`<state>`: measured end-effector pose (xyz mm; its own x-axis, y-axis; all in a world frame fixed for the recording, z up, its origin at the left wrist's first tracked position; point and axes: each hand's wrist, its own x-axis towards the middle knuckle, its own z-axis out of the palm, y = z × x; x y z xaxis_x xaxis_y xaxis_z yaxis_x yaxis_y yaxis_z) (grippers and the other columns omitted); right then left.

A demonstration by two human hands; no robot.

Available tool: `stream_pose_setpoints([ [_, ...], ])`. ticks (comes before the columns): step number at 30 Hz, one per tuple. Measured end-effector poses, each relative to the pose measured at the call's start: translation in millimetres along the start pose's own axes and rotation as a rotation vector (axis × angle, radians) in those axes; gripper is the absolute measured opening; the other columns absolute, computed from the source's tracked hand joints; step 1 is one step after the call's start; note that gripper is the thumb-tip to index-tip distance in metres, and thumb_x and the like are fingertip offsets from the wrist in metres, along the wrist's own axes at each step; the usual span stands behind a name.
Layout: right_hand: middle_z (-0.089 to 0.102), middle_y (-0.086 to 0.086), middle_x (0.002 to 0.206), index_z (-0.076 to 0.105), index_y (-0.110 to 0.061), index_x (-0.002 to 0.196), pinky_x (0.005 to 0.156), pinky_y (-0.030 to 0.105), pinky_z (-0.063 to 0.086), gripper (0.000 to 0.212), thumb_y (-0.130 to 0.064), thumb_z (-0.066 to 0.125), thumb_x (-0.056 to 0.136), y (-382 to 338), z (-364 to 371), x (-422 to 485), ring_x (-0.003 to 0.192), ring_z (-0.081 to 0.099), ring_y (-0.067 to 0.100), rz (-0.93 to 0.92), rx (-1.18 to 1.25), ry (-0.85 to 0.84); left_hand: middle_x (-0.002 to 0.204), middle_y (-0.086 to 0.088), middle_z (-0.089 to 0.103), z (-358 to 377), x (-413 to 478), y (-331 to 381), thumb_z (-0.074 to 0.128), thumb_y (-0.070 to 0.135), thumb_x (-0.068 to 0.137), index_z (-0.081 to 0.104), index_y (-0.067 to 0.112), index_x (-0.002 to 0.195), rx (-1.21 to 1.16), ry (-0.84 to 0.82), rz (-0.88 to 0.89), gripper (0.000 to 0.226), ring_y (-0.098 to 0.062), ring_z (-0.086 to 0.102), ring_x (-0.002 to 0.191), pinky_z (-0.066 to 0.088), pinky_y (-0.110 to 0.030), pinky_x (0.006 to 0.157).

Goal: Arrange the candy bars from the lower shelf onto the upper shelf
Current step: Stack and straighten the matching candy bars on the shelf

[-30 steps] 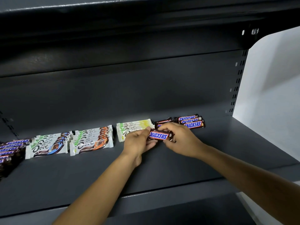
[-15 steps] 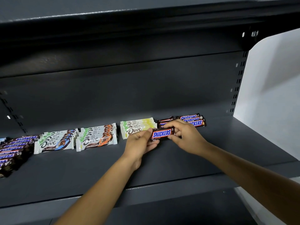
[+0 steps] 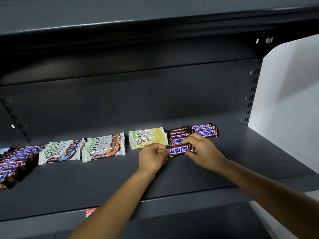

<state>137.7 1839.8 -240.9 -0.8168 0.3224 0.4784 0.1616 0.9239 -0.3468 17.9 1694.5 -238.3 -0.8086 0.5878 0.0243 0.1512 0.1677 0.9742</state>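
A brown Snickers bar [image 3: 178, 150] lies lengthwise just above the dark grey shelf [image 3: 107, 178]. My left hand [image 3: 152, 156] pinches its left end and my right hand [image 3: 201, 150] pinches its right end. Right behind the bar is a short stack of Snickers [image 3: 177, 135], and a second Snickers stack [image 3: 204, 131] sits further right, partly hidden by my right hand. To the left stand a yellow Dove pile [image 3: 148, 138], an orange Dove pile [image 3: 104, 150] and a blue Dove pile [image 3: 61, 151].
Several more Snickers bars [image 3: 15, 163] are piled at the far left edge. The shelf above [image 3: 155, 23] overhangs the scene. A slotted upright [image 3: 252, 94] and a white wall [image 3: 290, 100] bound the right side. A red price tag [image 3: 90, 213] sits on the shelf's front lip.
Both hands, still holding the Snickers bar by its ends, have shifted it slightly toward the front of the shelf, in front of the Snickers stack.
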Motion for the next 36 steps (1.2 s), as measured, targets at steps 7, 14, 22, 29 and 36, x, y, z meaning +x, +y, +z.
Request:
stream_pose_setpoints([
  [7, 0.048, 0.003, 0.112, 0.062, -0.011, 0.109, 0.086, 0.021, 0.042, 0.032, -0.010, 0.070, 0.079, 21, 11, 16, 0.090, 0.051, 0.012, 0.117, -0.053, 0.014, 0.060, 0.000, 0.067, 27, 25, -2, 0.070, 0.013, 0.080, 0.066, 0.020, 0.065, 0.074, 0.049, -0.030, 0.017, -0.015, 0.062, 0.057, 0.058, -0.041, 0.074],
  [14, 0.046, 0.006, 0.116, 0.061, -0.007, 0.113, 0.088, 0.027, 0.049, 0.035, -0.002, 0.069, 0.079, 31, 25, 21, 0.080, 0.052, 0.009, 0.159, 0.048, 0.050, 0.059, 0.003, 0.068, 35, 47, -12, 0.070, 0.016, 0.079, 0.066, 0.024, 0.059, 0.102, 0.122, 0.009, 0.022, -0.022, 0.070, 0.068, 0.057, -0.040, 0.077],
  [22, 0.046, 0.006, 0.114, 0.062, -0.006, 0.111, 0.088, 0.025, 0.048, 0.032, 0.000, 0.067, 0.080, 36, 29, 22, 0.078, 0.052, 0.008, 0.154, 0.080, 0.086, 0.072, 0.001, 0.071, 36, 45, -14, 0.070, 0.021, 0.079, 0.065, 0.020, 0.074, 0.306, 0.135, 0.118, 0.007, -0.019, 0.068, 0.074, 0.055, -0.034, 0.077],
  [29, 0.048, 0.007, 0.113, 0.063, -0.007, 0.107, 0.085, 0.029, 0.051, 0.030, 0.000, 0.069, 0.078, 36, 31, 24, 0.077, 0.053, 0.010, 0.158, 0.087, 0.103, 0.074, 0.003, 0.070, 36, 43, -11, 0.070, 0.022, 0.080, 0.062, 0.022, 0.073, 0.371, 0.155, 0.130, 0.010, -0.016, 0.066, 0.075, 0.052, -0.026, 0.075],
  [36, 0.048, 0.007, 0.115, 0.063, -0.007, 0.111, 0.088, 0.030, 0.051, 0.033, -0.002, 0.069, 0.079, 34, 32, 23, 0.085, 0.058, 0.016, 0.166, 0.078, 0.104, 0.076, 0.001, 0.069, 36, 41, -10, 0.070, 0.021, 0.080, 0.065, 0.018, 0.079, 0.379, 0.165, 0.149, 0.006, -0.016, 0.064, 0.073, 0.049, -0.025, 0.073],
])
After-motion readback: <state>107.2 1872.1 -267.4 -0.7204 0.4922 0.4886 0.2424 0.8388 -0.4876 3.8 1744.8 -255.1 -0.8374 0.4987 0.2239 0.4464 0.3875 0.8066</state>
